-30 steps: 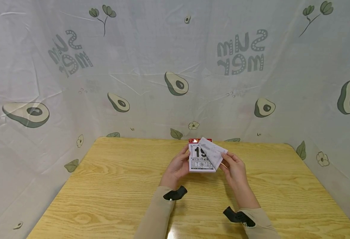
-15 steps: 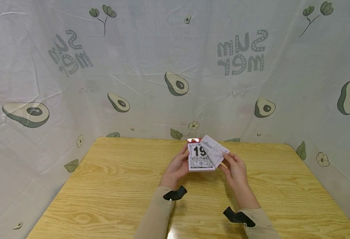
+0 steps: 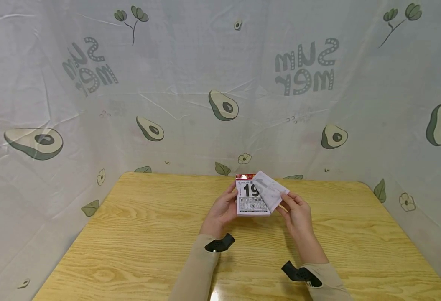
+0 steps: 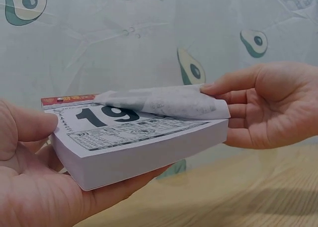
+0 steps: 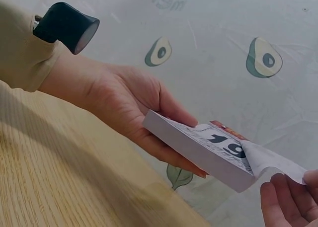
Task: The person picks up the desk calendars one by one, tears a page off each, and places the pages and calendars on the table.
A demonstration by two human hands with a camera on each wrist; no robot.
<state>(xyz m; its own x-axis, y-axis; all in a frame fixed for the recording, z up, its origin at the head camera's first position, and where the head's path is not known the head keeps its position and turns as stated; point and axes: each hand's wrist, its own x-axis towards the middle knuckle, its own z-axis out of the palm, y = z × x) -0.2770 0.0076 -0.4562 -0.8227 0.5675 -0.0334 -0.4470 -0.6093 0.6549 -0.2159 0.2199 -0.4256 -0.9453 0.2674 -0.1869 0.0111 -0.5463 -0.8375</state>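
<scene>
A thick tear-off calendar pad (image 3: 251, 200) (image 4: 139, 142) (image 5: 203, 150) with a red top strip shows a large "19". My left hand (image 3: 225, 207) (image 4: 30, 187) (image 5: 129, 108) holds it from below, thumb on its left edge, above the wooden table (image 3: 149, 242). My right hand (image 3: 297, 211) (image 4: 263, 105) (image 5: 293, 202) pinches the top sheet (image 3: 270, 193) (image 4: 169, 102) (image 5: 273, 163) at its right corner. That sheet is lifted and curled back over the pad.
A white cloth printed with avocados and "SUMMER" (image 3: 220, 83) hangs behind and on both sides of the table. Black wrist camera mounts sit on both beige sleeves (image 3: 220, 243) (image 3: 301, 274).
The pad and both hands have barely shifted. The lifted sheet stays curled back in my right hand's pinch.
</scene>
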